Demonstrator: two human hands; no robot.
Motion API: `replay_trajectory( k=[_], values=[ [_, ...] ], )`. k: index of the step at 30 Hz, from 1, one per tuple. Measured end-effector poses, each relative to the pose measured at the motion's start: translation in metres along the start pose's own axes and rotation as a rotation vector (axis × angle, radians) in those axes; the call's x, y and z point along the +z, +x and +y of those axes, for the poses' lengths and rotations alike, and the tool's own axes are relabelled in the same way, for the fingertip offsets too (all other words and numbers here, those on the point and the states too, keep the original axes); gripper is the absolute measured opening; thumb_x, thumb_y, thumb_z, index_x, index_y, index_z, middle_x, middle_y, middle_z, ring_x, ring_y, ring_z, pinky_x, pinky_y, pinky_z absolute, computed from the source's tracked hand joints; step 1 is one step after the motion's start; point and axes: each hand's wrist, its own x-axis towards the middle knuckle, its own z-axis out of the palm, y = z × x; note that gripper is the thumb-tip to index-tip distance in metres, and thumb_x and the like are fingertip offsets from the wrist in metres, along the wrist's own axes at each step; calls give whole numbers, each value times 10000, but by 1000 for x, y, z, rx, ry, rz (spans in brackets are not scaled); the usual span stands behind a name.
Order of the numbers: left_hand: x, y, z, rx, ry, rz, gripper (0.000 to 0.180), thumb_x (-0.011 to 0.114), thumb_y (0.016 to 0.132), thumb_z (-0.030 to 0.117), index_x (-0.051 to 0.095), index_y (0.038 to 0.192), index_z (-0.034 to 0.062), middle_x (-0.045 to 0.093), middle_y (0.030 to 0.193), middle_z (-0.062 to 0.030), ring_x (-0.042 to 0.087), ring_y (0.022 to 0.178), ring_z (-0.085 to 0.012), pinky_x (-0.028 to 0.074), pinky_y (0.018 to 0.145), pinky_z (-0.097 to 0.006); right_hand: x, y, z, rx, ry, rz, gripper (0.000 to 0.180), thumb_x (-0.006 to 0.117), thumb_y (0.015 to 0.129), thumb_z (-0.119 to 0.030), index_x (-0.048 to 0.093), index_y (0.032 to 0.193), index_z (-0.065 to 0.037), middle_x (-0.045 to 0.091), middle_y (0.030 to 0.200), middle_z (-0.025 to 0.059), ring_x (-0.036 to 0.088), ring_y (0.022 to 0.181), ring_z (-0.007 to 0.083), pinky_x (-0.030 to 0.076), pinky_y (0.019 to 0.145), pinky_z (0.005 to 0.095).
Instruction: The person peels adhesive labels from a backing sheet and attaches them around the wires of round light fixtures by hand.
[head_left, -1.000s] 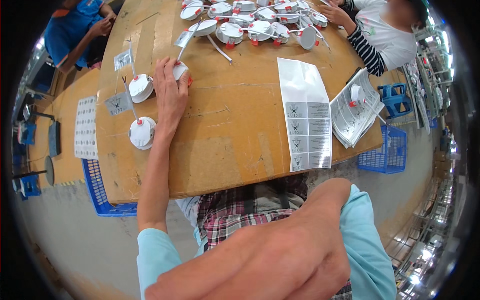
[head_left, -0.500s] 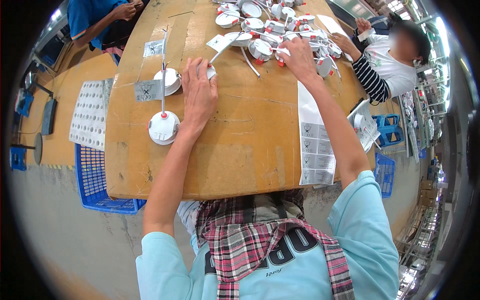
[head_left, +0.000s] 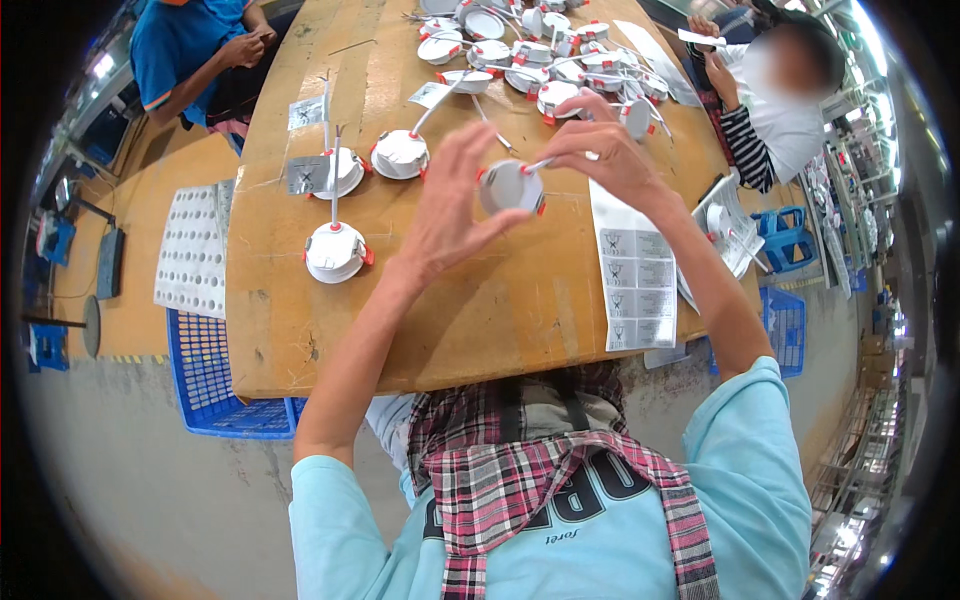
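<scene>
A round white downlight [head_left: 511, 190] with red clips hangs above the table, my right hand [head_left: 612, 152] pinching its cable. Around its left side my left hand [head_left: 448, 212] is spread, thumb and fingers apart, slightly blurred; whether the thumb touches the lamp I cannot tell. Left of that hand, a downlight [head_left: 336, 256] stands on the table with its cable up. Behind it are another downlight [head_left: 348, 172], with a silver label [head_left: 307, 175] on a cable beside it, and a third downlight [head_left: 398, 156].
A heap of white downlights [head_left: 540, 75] covers the table's far end. A sheet of silver labels [head_left: 640, 285] lies to the right. One co-worker [head_left: 190, 50] sits far left; another [head_left: 790, 120] at right holds a white strip. A blue basket [head_left: 200, 385] stands below the left edge.
My right hand has drawn a downlight from the heap toward me by its cable. My left hand has let go of the downlight now standing behind it and moved right, opening.
</scene>
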Motion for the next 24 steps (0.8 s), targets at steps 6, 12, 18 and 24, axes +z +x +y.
replay_trajectory(
  k=[6,12,18,24],
  values=[
    [21,-18,15,-271,-212,-299,664,750,710,350,474,1221,27,536,1117,-171,483,1102,-330,386,949,-411,10,-17,-28,81,-7,264,329,708,726,-112,669,1051,-139,640,966,25,463,1123,222,320,1018,373],
    [21,-27,29,-256,-165,-282,578,750,704,333,512,1129,21,521,1050,-160,499,1019,-320,409,895,-411,29,-49,-13,678,1300,238,390,484,965,-301,564,1169,22,590,1147,103,557,1032,177,439,914,345],
    [14,-31,52,-384,-371,-414,583,748,698,349,509,1109,10,508,1002,-168,513,956,-305,426,838,-398,44,-34,-14,392,1892,118,394,505,949,-320,581,1146,13,600,1009,78,570,959,182,464,925,382],
    [15,-37,63,-432,-439,-414,575,745,702,351,508,1092,2,510,971,-166,522,919,-304,433,803,-396,51,-32,-4,220,1873,103,344,538,929,-334,632,1052,-26,577,905,41,548,900,168,460,933,379]
  ],
)
